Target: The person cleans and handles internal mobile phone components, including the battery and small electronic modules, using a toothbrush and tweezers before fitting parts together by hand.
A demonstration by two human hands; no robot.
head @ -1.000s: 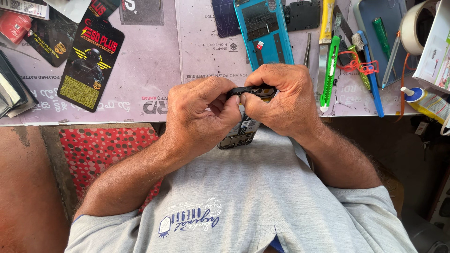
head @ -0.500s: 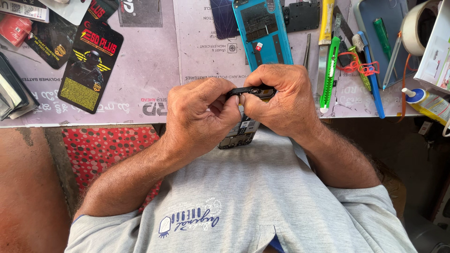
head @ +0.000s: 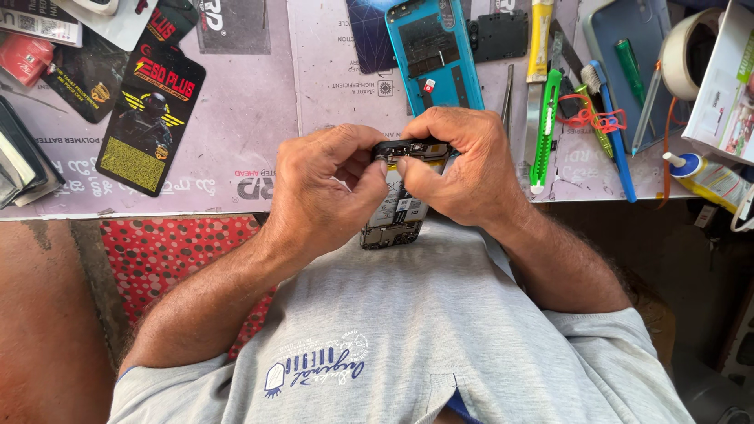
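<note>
An opened phone with its back off, circuit parts and battery showing, is held upright over the table edge against my grey shirt. My left hand grips its left side, thumb and fingers pinched at the top edge. My right hand wraps the top right corner, fingertips pressing on the upper inner part. Both hands meet at the phone's top. Just beyond them on the table lies a blue phone back frame, inner side up.
Tools lie at right: tweezers, a yellow cutter, a green cutter, a blue brush, a tape roll, a glue bottle. Black accessory packets lie left. A red dotted cloth sits below the table edge.
Hands and phone stay in nearly the same place; only small finger shifts at the phone's top edge.
</note>
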